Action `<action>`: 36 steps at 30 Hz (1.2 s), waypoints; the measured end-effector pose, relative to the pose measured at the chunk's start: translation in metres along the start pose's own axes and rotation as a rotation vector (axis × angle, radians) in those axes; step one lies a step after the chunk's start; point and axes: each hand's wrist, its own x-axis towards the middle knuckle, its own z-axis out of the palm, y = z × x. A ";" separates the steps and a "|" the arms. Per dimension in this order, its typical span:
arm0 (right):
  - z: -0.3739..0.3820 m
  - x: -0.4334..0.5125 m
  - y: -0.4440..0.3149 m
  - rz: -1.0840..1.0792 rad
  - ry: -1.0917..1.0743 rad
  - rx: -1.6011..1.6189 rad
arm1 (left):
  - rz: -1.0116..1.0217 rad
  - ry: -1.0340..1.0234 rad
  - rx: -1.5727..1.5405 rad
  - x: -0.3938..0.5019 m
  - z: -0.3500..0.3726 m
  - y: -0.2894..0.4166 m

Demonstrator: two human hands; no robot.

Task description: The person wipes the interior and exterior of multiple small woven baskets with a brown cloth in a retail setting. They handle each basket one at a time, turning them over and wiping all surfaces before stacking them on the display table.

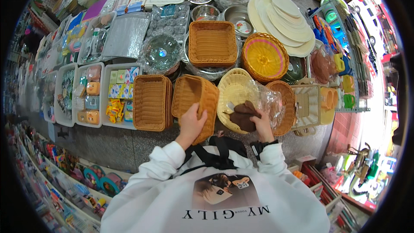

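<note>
My left hand [191, 123] grips the edge of a brown woven rectangular basket [207, 103], which is tilted, with its inside turned leftward. A dark brown cloth [244, 116] is pinched in my right hand [262, 125]. Beneath that cloth is a cream oval woven basket [233, 87], partly covered by it. Clear plastic wrap [271, 100] lies between the cream basket and a brown oval basket [286, 103] at its right. To the left of my left hand stands a stack of brown rectangular baskets [152, 103].
Behind my hands are a square brown basket [212, 43], round yellow baskets [265, 56], metal bowls [239, 21] and cream oval boards [284, 19]. White bins [105, 94] of small goods line the left. A wire rack [352, 108] stands at right; goods-filled shelves [77, 197] are lower left.
</note>
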 end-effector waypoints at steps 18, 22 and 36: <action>-0.064 -0.020 0.021 0.127 -0.054 -0.316 | -0.479 -0.247 0.290 0.040 0.207 -0.159; -0.066 -0.018 0.016 0.144 -0.055 -0.305 | -0.486 -0.449 0.165 0.011 0.197 -0.183; -0.059 -0.004 0.029 0.082 -0.175 -0.312 | -0.524 -0.561 0.325 0.039 0.176 -0.182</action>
